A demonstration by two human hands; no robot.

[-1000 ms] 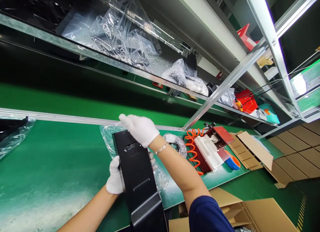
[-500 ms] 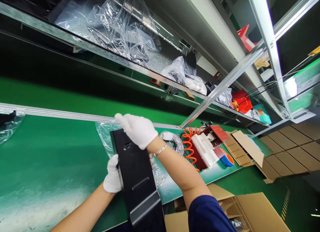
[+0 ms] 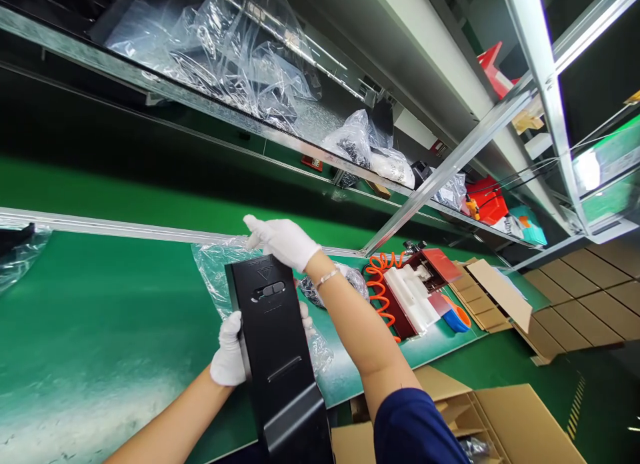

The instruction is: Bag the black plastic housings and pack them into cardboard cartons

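While both gloved hands work at it, the scene reads so:
Landmark: panel (image 3: 273, 344), a long black moulded piece, tilted, its near end past the counter's near edge, its far end over the bag.
Left hand (image 3: 229, 349): grip clenched on the panel's left edge about midway along; fingertips show past the panel's right edge.
Right hand (image 3: 281, 242): at the panel's far end, fingers bent over its top edge and touching it; whether the grip is closed on the panel or on the bag behind it, I cannot tell.
Bag (image 3: 220, 271): clear crumpled plastic lying on the counter beneath and behind the panel, showing on both its sides.
Counter (image 3: 100, 317): green mat, carrying the bag and what lies right of the panel.
Right of panel, near: a small bag of dark parts (image 3: 350, 284), just beside the right wrist.
Right of panel, further: orange coiled hose (image 3: 380, 291), then a red and white fixture (image 3: 417, 287), a blue tape roll (image 3: 456, 319), flat cardboard (image 3: 493, 294).
Left of panel: bare green mat, open room; another plastic-wrapped piece (image 3: 17, 251) well apart at the frame's edge.
Beyond panel: metal rail (image 3: 125, 227) bounds the counter's far edge, close behind the right hand.
Above panel: shelf (image 3: 150, 94) with loose plastic wrap (image 3: 225, 57), overhanging.
Near side of panel: open carton (image 3: 500, 417) below the counter's edge, to the right.
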